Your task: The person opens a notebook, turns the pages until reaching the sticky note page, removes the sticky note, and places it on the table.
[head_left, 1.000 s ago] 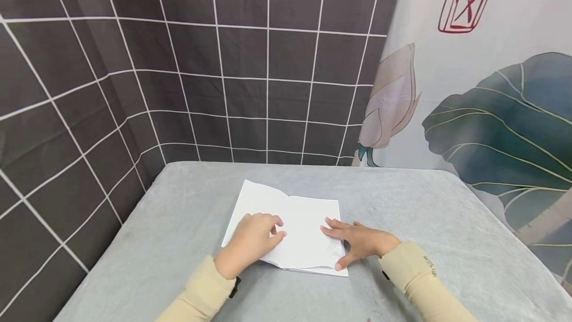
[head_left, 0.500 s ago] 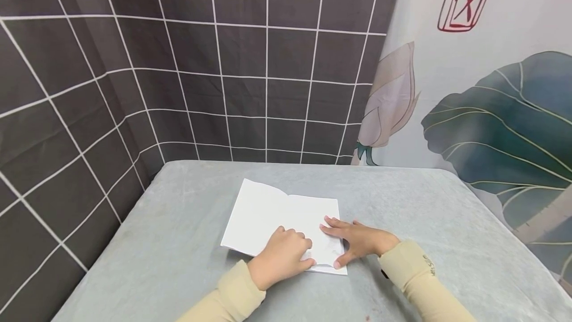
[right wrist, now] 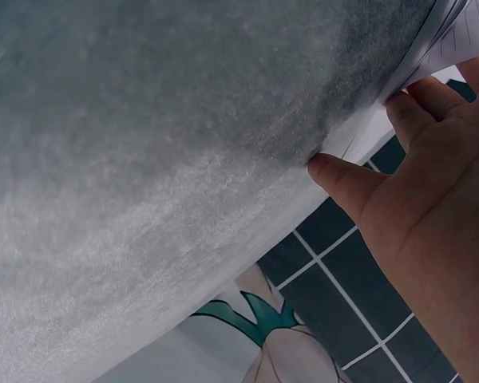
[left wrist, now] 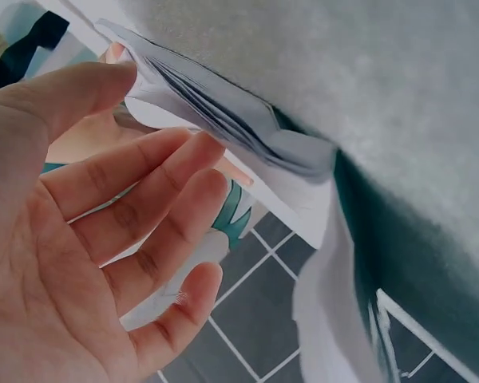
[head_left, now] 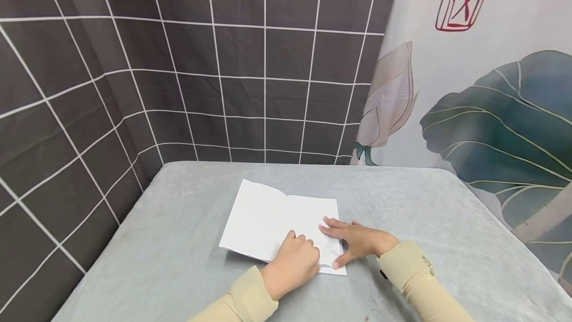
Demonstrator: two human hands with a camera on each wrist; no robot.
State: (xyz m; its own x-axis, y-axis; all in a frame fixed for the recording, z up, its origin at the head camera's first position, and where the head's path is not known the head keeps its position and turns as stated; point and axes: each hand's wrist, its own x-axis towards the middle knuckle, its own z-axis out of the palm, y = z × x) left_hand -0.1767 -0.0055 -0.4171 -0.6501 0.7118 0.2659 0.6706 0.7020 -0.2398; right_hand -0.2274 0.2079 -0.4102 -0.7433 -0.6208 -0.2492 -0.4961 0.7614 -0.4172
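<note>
An open notebook (head_left: 261,215) with white pages lies on the grey table, its left side lifted slightly at the near edge. My left hand (head_left: 294,262) is over the lower middle of the notebook, at its near edge. In the left wrist view, the left hand's fingers (left wrist: 156,207) bend loosely and stand apart from the thumb, with nothing held, beside a layered stack of pages (left wrist: 215,108). Spread fingers of my right hand (head_left: 357,240) rest on the right page, the thumb at its lower right corner. Faint ruled lines show on a page (right wrist: 467,36) in the right wrist view.
The grey cloth-like surface of the table (head_left: 178,212) extends around the notebook. Behind it hangs a dark curtain (head_left: 241,93) with a white grid. A pale curtain with a lotus print (head_left: 393,98) hangs at the right.
My left hand has moved right and toward the near edge, from the left page to the lower middle of the notebook. The right hand has stayed in place on the right page.
</note>
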